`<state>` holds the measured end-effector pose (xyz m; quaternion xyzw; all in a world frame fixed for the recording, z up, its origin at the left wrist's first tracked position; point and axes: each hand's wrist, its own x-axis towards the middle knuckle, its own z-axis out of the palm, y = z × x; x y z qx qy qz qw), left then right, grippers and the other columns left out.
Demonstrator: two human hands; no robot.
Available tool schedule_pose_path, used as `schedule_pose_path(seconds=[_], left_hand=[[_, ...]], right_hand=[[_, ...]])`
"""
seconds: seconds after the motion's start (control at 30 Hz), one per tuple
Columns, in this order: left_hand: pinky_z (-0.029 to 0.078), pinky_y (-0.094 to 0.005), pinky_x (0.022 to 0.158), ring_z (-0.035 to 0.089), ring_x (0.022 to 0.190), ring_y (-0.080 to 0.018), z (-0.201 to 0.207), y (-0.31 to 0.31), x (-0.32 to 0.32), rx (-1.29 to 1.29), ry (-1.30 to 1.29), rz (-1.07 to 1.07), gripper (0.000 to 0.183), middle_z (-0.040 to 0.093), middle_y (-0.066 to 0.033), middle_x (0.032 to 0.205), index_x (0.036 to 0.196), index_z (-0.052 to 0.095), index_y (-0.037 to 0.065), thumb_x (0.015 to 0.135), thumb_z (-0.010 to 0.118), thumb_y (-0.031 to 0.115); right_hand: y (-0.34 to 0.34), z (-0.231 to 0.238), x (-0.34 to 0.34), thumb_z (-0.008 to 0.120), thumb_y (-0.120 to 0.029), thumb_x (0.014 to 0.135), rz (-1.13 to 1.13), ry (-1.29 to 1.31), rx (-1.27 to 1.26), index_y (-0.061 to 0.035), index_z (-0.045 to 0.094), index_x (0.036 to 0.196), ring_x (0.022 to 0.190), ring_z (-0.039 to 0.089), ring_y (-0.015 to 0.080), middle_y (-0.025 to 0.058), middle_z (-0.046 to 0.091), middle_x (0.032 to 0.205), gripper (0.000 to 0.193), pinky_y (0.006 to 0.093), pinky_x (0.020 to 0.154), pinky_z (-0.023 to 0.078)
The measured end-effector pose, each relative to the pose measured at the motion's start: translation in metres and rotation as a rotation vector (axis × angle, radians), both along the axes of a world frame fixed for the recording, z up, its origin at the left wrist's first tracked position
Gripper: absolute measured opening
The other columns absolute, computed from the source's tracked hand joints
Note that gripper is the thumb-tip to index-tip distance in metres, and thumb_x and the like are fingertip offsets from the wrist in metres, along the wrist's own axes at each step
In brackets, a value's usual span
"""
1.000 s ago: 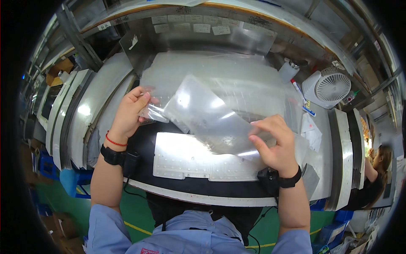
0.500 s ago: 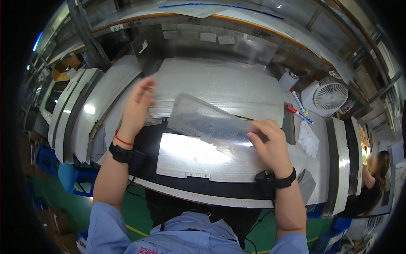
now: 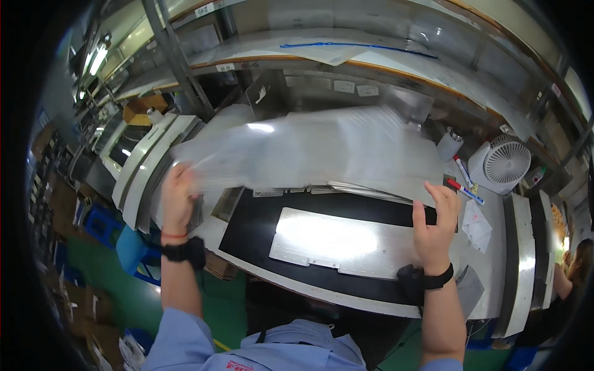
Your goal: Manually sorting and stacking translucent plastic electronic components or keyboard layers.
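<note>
My left hand (image 3: 179,195) is blurred and closed at the left end of a clear plastic sheet (image 3: 235,148), which is smeared by motion above the table. On the right, my right hand (image 3: 438,222) is open, thumb and fingers apart, beside the right end of a bright metal panel (image 3: 334,238). That flat panel has a notched near edge and lies on a black mat (image 3: 247,232). Behind the mat, partly covered by the blurred sheet, lies a stack of pale sheets (image 3: 408,154).
Curved metal panels stand at the left (image 3: 148,164) and right (image 3: 516,266) of the table. A white fan (image 3: 504,161), a bottle (image 3: 450,145), markers (image 3: 465,190) and a crumpled white cloth (image 3: 476,226) sit at right. A shelf (image 3: 260,59) spans the back. Another person (image 3: 572,272) is at far right.
The clear sheet has swung up and left, from my right hand toward my left hand. My right hand has opened away from it. The view has shifted, while the metal panel stays on the mat.
</note>
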<state>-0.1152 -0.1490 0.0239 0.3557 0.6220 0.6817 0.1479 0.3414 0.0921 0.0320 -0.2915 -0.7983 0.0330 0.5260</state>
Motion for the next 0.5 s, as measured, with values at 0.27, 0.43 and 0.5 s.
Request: schedule_pose_path(seconds=[0.27, 0.43, 0.5], left_hand=[[0.047, -0.0198, 0.066, 0.059, 0.079, -0.0065, -0.070, -0.143, -0.076, 0.151, -0.168, 0.469, 0.017, 0.066, 0.0005, 0.102, 0.115, 0.063, 0.008, 0.105, 0.056, 0.020], [0.051, -0.0264, 0.079, 0.062, 0.096, -0.0128, -0.060, -0.136, -0.073, -0.005, -0.157, 0.413, 0.025, 0.065, -0.0044, 0.113, 0.124, 0.058, 0.005, 0.104, 0.058, 0.021], [0.049, -0.0297, 0.088, 0.059, 0.108, -0.0156, -0.051, -0.116, -0.060, 0.024, 0.020, 0.800, 0.033, 0.061, -0.0078, 0.123, 0.132, 0.052, 0.004, 0.104, 0.057, 0.020]], right_hand=[[0.001, -0.019, -0.005, 0.076, -0.020, 0.081, 0.346, -0.365, -0.369, -0.0008, 0.070, 0.108, 0.105, 0.059, 0.0354, 0.0164, 0.066, 0.107, 0.034, 0.0412, 0.093, 0.047], [-0.004, -0.019, -0.004, 0.083, -0.033, 0.073, 0.396, -0.530, -0.517, -0.0026, 0.072, 0.105, 0.102, 0.060, 0.0331, 0.0124, 0.066, 0.103, 0.045, 0.0411, 0.090, 0.048], [-0.005, -0.018, -0.006, 0.083, -0.034, 0.073, 0.373, -0.543, -0.496, -0.0032, 0.073, 0.103, 0.102, 0.059, 0.0322, 0.0118, 0.066, 0.103, 0.045, 0.0410, 0.090, 0.047]])
